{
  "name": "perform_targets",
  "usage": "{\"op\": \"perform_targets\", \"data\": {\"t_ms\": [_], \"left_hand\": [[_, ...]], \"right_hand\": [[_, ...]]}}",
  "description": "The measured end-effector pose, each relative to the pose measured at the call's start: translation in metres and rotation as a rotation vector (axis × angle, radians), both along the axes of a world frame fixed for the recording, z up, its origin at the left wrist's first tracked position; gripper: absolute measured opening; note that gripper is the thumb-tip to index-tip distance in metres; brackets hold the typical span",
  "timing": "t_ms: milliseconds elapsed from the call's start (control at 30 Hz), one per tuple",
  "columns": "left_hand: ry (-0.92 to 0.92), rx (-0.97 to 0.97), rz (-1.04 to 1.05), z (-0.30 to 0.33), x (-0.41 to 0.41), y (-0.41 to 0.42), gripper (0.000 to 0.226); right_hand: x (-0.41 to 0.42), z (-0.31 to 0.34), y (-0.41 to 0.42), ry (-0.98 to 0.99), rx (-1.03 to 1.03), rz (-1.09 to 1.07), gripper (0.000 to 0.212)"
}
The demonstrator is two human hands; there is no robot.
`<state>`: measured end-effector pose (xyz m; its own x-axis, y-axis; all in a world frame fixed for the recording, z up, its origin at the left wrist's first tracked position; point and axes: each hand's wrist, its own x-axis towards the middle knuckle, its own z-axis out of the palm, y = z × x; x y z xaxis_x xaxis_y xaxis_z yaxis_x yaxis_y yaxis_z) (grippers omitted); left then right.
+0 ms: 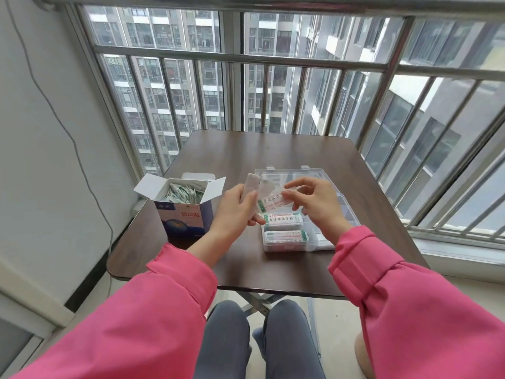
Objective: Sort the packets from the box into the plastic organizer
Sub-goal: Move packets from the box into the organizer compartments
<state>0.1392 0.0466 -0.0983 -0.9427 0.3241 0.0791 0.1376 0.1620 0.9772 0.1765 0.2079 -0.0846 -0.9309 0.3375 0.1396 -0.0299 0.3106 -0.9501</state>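
Note:
An open blue and white box stands on the table's left, filled with several green and white packets. To its right lies a clear plastic organizer; stacked packets fill its two near-left compartments. My left hand grips a few pale packets fanned upward above the organizer's left side. My right hand pinches one white packet with green and red print, held just over the organizer's far-left compartments. Both hands are close together.
The dark brown table has rounded corners and sits against a barred window. A white wall with a hanging cable is at the left. My knees are under the table's near edge.

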Motion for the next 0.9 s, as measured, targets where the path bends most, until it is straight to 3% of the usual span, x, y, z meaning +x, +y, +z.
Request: {"op": "perform_targets", "data": {"t_ms": [167, 367, 633, 700, 800, 833, 900], "left_hand": [[0.117, -0.008, 0.121, -0.003, -0.001, -0.001, 0.014], [0.170, -0.025, 0.056, -0.004, -0.001, 0.003, 0.012], [0.107, 0.000, 0.003, -0.008, 0.001, 0.006, 0.009], [0.092, 0.005, -0.006, -0.009, 0.001, 0.005, 0.009], [0.101, -0.034, -0.040, -0.009, 0.001, 0.006, 0.006], [0.106, -0.047, -0.062, -0.009, 0.002, 0.007, 0.006], [0.106, -0.062, -0.097, -0.008, 0.004, 0.012, 0.016]], "right_hand": [[-0.002, -0.017, 0.013, -0.138, 0.085, -0.101, 0.017], [-0.005, -0.028, 0.005, -0.279, 0.455, -0.120, 0.013], [-0.001, -0.026, -0.001, -0.237, 0.769, -0.131, 0.014], [-0.001, -0.020, -0.002, -0.138, 0.537, -0.130, 0.021], [0.003, -0.003, -0.006, -0.147, -0.241, 0.001, 0.031], [0.004, 0.000, -0.006, -0.155, -0.362, 0.060, 0.027], [0.005, 0.001, -0.007, -0.140, -0.323, 0.128, 0.018]]}}
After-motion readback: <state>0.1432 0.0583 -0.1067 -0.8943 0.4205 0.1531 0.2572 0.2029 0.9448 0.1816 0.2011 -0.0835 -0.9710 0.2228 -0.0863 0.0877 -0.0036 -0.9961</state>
